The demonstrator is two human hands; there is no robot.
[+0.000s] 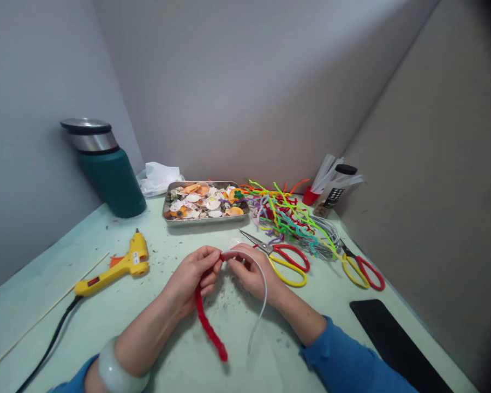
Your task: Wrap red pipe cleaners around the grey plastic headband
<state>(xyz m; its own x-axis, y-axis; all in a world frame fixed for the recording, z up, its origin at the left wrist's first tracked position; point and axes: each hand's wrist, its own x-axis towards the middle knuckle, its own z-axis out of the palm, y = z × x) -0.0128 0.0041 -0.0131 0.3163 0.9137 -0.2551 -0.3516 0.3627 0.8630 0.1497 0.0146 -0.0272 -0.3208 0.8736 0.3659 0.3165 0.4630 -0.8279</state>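
Observation:
My left hand (192,275) pinches a fuzzy red pipe cleaner (207,326), whose tail hangs down below the fingers. Fingers of my right hand (251,275) are closed close by, around a thin pale grey wire (265,289) that arcs over the hand and droops to the right. Red fuzz and wire meet between the two sets of fingertips; whether one is wound around the other is too small to tell. Just beyond my right hand lie scissors (284,259) with one red and one yellow handle, blades pointing away to the left.
At left lie a yellow glue gun (125,267) and a thin stick (45,314), with a teal bottle (112,183) behind. A metal tray (207,221) of shells stands at the back, beside tangled colourful pipe cleaners (294,218). Rightward are more scissors (362,270), a jar (334,191) and a black strip (396,344).

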